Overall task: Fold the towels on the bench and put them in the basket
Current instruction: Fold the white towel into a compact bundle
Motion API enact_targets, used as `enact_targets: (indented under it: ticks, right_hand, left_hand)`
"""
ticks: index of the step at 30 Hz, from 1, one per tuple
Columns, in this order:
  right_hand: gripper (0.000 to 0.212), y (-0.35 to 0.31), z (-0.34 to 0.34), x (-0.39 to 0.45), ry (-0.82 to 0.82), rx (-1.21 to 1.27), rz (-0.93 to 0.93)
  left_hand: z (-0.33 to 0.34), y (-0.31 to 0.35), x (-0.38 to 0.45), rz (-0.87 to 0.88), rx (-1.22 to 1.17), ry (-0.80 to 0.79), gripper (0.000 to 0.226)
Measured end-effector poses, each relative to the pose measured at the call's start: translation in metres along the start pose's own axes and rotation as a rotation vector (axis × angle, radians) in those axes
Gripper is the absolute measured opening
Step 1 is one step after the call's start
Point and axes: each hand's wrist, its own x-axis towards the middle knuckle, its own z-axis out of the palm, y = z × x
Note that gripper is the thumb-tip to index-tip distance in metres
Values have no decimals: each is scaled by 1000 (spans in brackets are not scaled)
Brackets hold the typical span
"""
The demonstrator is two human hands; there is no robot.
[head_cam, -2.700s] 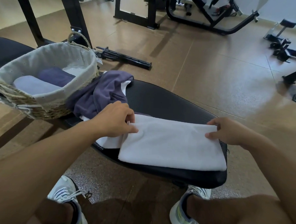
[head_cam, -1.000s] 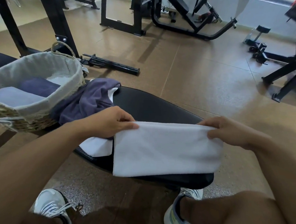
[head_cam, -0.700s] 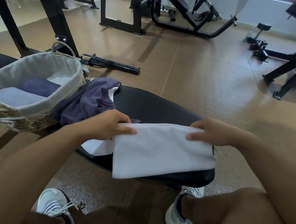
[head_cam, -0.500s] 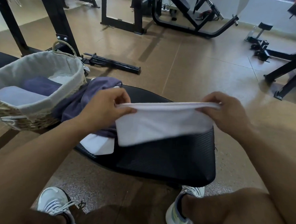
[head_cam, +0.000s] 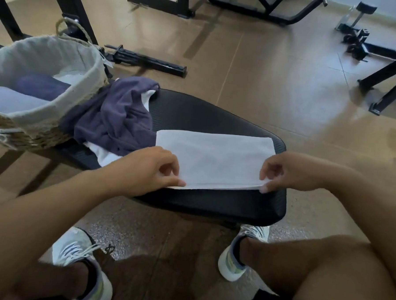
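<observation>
**gymrat_42:** While the white towel [head_cam: 212, 158] is lying folded flat across the near end of the bench [head_cam: 212, 203], both hands are working its near edge. The left hand [head_cam: 143, 170] is pinching the near left corner, with the thumb and fingers curling onto the cloth. The right hand [head_cam: 290, 170] is doing the same at the near right corner, fingertips pressing the stacked layers together.

**towel_lurker:** So where's the rest of the laundry sitting?

**gymrat_42:** A purple towel [head_cam: 116, 120] is sitting crumpled toward the bench's left side, touching the folded one's far left corner. Another white towel [head_cam: 100, 152] is peeking out from under it. The basket [head_cam: 44, 123] is standing at the left end of the bench, just beside the purple heap, and it's already holding folded towels [head_cam: 28, 92]: a purple one and pale ones, lying flat inside the fabric liner.

**towel_lurker:** And the person?

**gymrat_42:** Sitting facing the bench, bare knees showing at the bottom, white sneakers [head_cam: 242, 250] planted on the floor, one tucking under the bench's near edge. Black gym frames [head_cam: 391, 75] are standing on the tiled floor beyond, and a black bar piece [head_cam: 149, 62] is lying on the floor past the basket.
</observation>
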Motion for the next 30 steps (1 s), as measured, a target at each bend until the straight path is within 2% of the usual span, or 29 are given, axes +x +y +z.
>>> enact_targets:
  ticks: [2, 4, 10, 12, 14, 18, 24, 30]
  right_hand:
    - [21, 5, -1, -4, 83, 41, -8]
    - [21, 8, 0, -5, 113, -5, -17]
    - [22, 9, 2, -3, 116, -144, -48]
    - [15, 9, 3, -2, 147, -148, -39]
    - [8, 11, 3, -4, 173, -138, -30]
    - [8, 14, -3, -14, 237, -95, -39]
    - [9, 11, 2, -15, 108, -94, -33]
    - [27, 8, 9, -8, 59, -166, -34]
  left_hand:
    - [-4, -6, -2, 43, 16, 22, 22]
    - [-6, -8, -4, 85, 82, 27, 14]
    - [-4, -4, -5, 114, 189, 41, 16]
    - [-3, -2, -5, 137, 201, 79, 11]
    - [-7, 0, -6, 163, 196, 115, 15]
    - [-23, 8, -9, 215, 182, 170, 18]
    - [-7, 5, -12, 182, 198, 36, 22]
    - [-6, 1, -12, 106, 178, 1, 29]
